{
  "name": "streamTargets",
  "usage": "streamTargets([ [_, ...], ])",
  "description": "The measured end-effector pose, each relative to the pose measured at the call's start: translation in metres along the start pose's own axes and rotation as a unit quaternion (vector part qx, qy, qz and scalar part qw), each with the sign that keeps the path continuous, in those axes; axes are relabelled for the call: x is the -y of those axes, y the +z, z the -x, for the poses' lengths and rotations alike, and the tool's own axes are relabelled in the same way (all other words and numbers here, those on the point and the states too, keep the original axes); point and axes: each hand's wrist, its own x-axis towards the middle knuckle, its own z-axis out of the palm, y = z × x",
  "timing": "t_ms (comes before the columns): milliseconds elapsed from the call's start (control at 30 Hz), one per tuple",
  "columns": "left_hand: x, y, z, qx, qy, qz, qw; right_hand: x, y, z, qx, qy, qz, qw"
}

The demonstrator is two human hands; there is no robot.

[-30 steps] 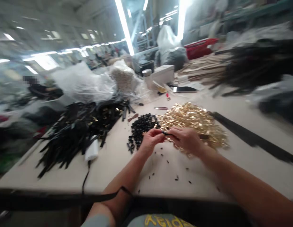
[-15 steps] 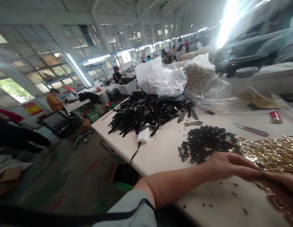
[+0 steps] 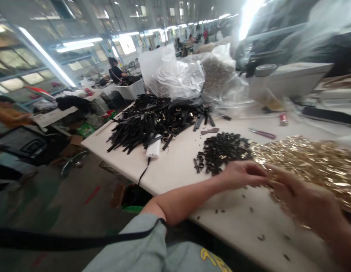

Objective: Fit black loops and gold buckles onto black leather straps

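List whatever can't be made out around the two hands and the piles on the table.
- Head view: whatever sits between the left hand and right hand is hidden by the fingers and motion blur.
- The gold metal pieces run off the right edge; single pieces blur together.
- The black rings are too small to tell apart.
- The bag of pale pieces is blurred behind plastic.

Heap of buckles [image 3: 308, 162]: shiny gold. Pile of loops [image 3: 223, 151]: black. Heap of straps [image 3: 152, 121]: black, flecked with gold. Table [image 3: 178, 166]: pale cream, dotted with dark specks. Small tool [image 3: 262, 133]: pink. Bags [image 3: 178, 77]: clear and whitish. Sleeve [image 3: 147, 251]: grey-green, with yellow lettering on the shirt.
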Motion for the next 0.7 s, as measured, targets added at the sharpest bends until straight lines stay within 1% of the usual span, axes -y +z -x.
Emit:
streamTargets([
  [67,-0.008,0.0,0.002,-0.01,0.01,0.002,1.0,0.007,-0.007,-0.003,0.03,-0.025,-0.023,0.999],
  [100,-0.011,0.0,0.003,-0.016,0.016,0.002,1.0,0.01,-0.009,-0.005,0.039,-0.024,-0.036,0.998],
  [267,-0.016,0.001,0.004,-0.041,0.015,-0.018,0.999,0.013,-0.015,-0.009,0.104,0.038,-0.025,0.994],
  [367,-0.018,0.002,0.006,-0.051,0.023,-0.048,0.997,0.014,-0.018,-0.008,0.134,0.059,-0.013,0.989],
  [467,-0.022,-0.001,0.007,-0.064,0.029,-0.079,0.994,0.014,-0.022,-0.011,0.15,0.06,-0.014,0.987],
  [533,-0.024,-0.006,0.006,-0.086,0.036,-0.1,0.991,0.012,-0.023,-0.013,0.151,0.068,-0.016,0.986],
  [633,-0.028,-0.018,0.003,-0.139,0.047,-0.135,0.98,0.005,-0.026,-0.015,0.139,0.104,-0.007,0.985],
  [700,-0.03,-0.027,0.001,-0.157,0.051,-0.172,0.971,0.0,-0.027,-0.016,0.134,0.126,-0.001,0.983],
])
